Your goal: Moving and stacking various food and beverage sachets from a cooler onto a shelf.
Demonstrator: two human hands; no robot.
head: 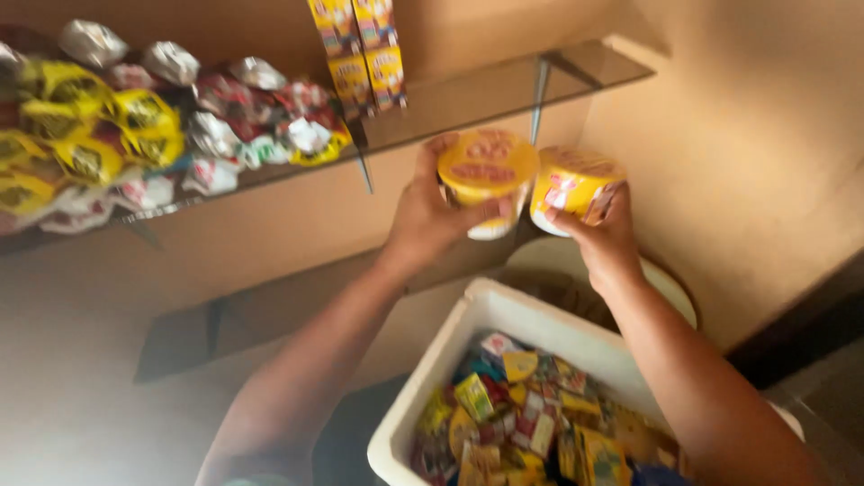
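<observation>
Both hands are raised toward the wall shelf, each wrapped around one cup. Left hand (427,220) grips a yellow-lidded cup (487,175) from its side, fingers curled round the body; right hand (605,238) clasps a second yellow cup (573,187) from below and behind. The two cups sit side by side, nearly touching, just under the front edge of the glass shelf (504,94).

Judging by how things lie, the shelving looks partly done: the stretch of glass directly above the hands is bare, while the part far to the left of the left hand is packed.

Below the hands, between the forearms, stands a white box (450,360), open and full of mixed small packets in yellow, red and green. Up and well to the left of the left hand lies a heap of shiny pouches (117,135), yellow and silver with red patches, filling that end of the shelf. Just above the left hand stand tall, narrow yellow cartons (364,54), upright in a close group near the shelf bracket. Blur hides the printing.
</observation>
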